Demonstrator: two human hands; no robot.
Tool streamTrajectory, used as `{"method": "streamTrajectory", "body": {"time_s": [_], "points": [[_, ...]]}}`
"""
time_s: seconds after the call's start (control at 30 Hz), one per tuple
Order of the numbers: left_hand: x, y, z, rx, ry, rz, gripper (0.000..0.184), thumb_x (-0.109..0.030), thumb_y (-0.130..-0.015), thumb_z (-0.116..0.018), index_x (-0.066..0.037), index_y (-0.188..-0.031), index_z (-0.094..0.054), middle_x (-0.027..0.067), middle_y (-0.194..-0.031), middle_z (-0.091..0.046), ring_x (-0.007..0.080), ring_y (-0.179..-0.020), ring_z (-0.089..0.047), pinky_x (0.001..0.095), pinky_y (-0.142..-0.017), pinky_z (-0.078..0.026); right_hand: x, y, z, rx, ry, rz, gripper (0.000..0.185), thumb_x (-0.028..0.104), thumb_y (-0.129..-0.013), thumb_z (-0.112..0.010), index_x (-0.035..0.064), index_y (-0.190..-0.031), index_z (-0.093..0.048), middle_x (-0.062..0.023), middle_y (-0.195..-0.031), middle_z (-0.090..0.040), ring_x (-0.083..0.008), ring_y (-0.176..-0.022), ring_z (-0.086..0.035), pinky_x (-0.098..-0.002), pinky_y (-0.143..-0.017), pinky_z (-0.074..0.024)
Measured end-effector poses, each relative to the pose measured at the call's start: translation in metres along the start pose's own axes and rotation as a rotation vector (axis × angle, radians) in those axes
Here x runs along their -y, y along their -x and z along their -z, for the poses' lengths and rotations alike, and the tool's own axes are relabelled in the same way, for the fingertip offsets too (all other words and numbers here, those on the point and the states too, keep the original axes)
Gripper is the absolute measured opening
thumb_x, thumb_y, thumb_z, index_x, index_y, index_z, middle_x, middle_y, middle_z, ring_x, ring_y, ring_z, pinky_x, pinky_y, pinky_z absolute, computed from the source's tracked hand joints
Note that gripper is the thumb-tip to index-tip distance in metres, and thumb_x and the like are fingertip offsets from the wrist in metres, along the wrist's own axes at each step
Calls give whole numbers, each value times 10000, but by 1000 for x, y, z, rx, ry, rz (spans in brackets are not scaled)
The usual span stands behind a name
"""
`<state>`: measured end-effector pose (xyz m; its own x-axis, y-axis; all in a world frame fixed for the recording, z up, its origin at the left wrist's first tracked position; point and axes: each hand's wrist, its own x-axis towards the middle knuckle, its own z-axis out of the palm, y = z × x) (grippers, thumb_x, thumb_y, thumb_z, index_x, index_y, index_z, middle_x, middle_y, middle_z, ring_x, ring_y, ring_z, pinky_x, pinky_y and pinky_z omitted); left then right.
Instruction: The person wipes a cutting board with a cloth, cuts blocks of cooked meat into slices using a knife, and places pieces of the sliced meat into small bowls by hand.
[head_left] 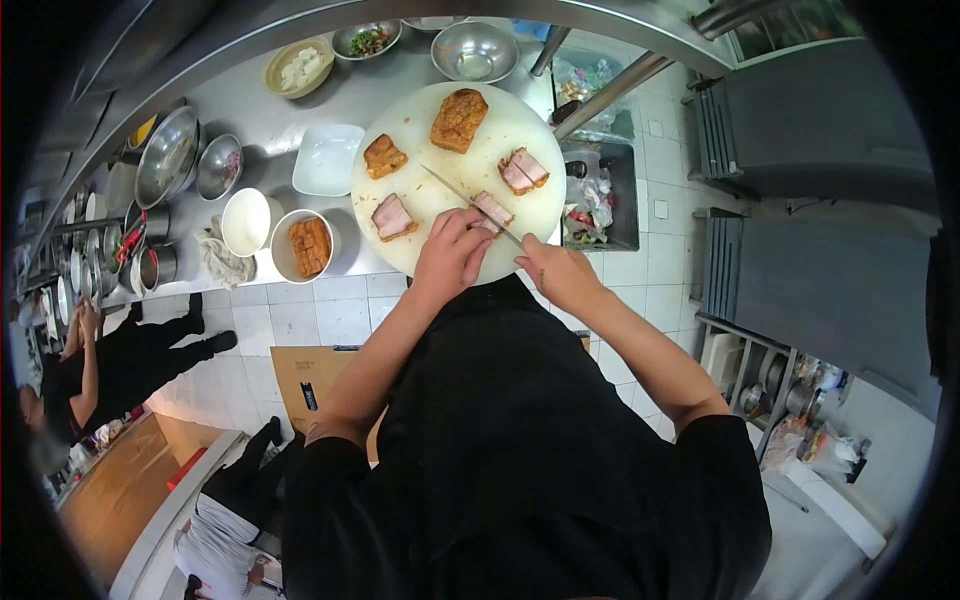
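Observation:
My right hand [560, 273] is closed around the handle of a knife [450, 190], its blade pointing up and left across the round white cutting board [440, 118]. The blade lies over a small piece of roast pork [494, 208] near the board's front edge. With bent fingers my left hand [450, 255] holds that piece from the left, close to the blade. Around it on the board lie a large browned pork block [460, 120], a smaller browned chunk [384, 156], a pale cut piece [394, 217] and sliced pork [524, 172].
Left of the board stand a square white dish [328, 160], a white bowl with browned meat [309, 249] and another white bowl [250, 222]. Metal bowls [475, 52] line the back. A waste bin [600, 195] is at right. Two people [150, 350] are lower left.

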<state>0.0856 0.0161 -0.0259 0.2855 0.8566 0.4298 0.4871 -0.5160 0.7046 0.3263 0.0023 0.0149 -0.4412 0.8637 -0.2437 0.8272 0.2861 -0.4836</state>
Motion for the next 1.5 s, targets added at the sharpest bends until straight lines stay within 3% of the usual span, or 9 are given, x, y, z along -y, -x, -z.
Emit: {"method": "streamTrajectory", "body": {"time_s": [0.37,0.77,1.07,1.13,1.23,1.43,1.5], "points": [[6,9,4,-62,4,-36,294,-18,-827,-868,-62,-1093,-749,117,-1246,-713,371,-1157,-674,464,-974,-559,8,25,20,-184,-105,60,250,240,-1099,-660,44,-1072,-507,-206,-875,-731,-470,-761,-711,-550,-627,-556],[7,8,0,-23,-14,10,225,-4,-838,-842,-68,-1044,-780,105,-1170,-720,353,-1095,-681,444,-931,-569,57,70,96,273,122,-173,186,198,-1107,-562,14,-1126,-548,-269,-830,-743,-484,-806,-747,-601,-700,-558],[8,11,0,-22,-15,29,222,6,-829,-843,-70,-1032,-798,109,-1163,-720,348,-1081,-684,441,-919,-576,21,-2,-12,53,30,-82,186,185,-1097,-572,21,-1168,-517,-268,-854,-746,-492,-812,-743,-612,-708,-563],[8,8,-3,-50,-31,9,229,-2,-825,-851,-72,-1037,-802,109,-1157,-720,349,-1075,-683,444,-918,-576,3,4,-15,-113,-37,43,223,213,-1097,-641,25,-1139,-529,-245,-835,-739,-485,-777,-731,-590,-660,-554],[6,8,-1,-53,-37,5,216,-10,-822,-859,-67,-1014,-780,109,-1167,-710,353,-1080,-679,445,-917,-572,-6,16,-19,-202,-171,44,267,238,-1082,-710,29,-1104,-546,-226,-806,-724,-479,-737,-714,-554,-623,-543],[7,1,-8,-39,-47,9,238,-8,-823,-863,-67,-995,-710,112,-1206,-683,361,-1104,-666,443,-913,-565,-4,25,-8,-348,-314,6,265,233,-1071,-729,33,-1107,-558,-226,-779,-708,-473,-710,-702,-530,-611,-530],[5,3,-2,-30,-53,34,285,-25,-813,-876,-63,-1036,-704,118,-1229,-677,367,-1131,-657,467,-935,-556,-1,29,-1,-306,-286,2,259,225,-1070,-728,33,-1111,-559,-226,-777,-707,-474,-717,-704,-534,-615,-528]]}}
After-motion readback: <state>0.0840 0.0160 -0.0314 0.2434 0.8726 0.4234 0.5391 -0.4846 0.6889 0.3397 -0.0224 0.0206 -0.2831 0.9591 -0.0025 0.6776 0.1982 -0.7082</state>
